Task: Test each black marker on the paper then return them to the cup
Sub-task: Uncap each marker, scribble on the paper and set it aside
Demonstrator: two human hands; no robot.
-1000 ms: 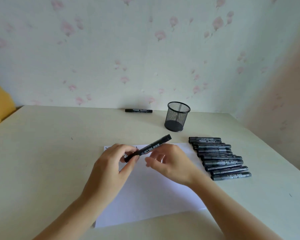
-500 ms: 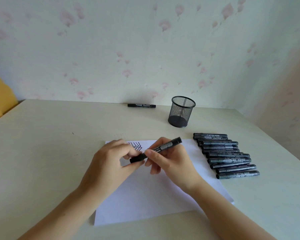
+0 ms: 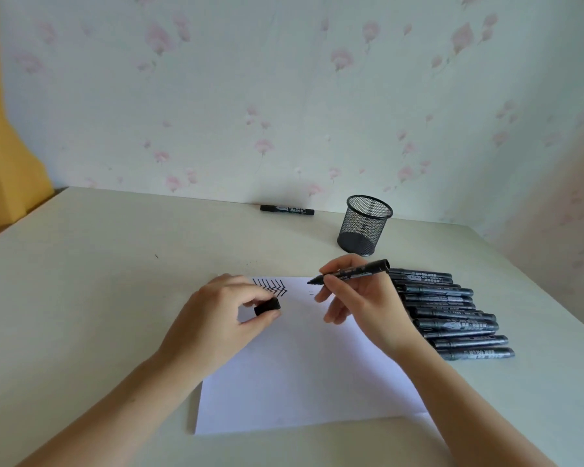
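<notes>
Testing step: marker uncapped, not yet writing. Right hand [image 3: 358, 298] pinches the black marker [image 3: 349, 272], tip hovering above the white paper [image 3: 304, 375] near the zigzag strokes [image 3: 271, 286]. Left hand [image 3: 216, 318] pinches the cap [image 3: 267, 306]. Next, likely: lower tip, scribble, recap, drop into the empty-looking mesh cup [image 3: 364, 225]. Smooth plastic marker row [image 3: 452, 315] lies on the matte tabletop [image 3: 98, 264].

floral wallpaper [image 3: 284, 96] fills the wall way past both hands. yellow curtain [image 3: 11, 146] hangs far off beyond the left one.
</notes>
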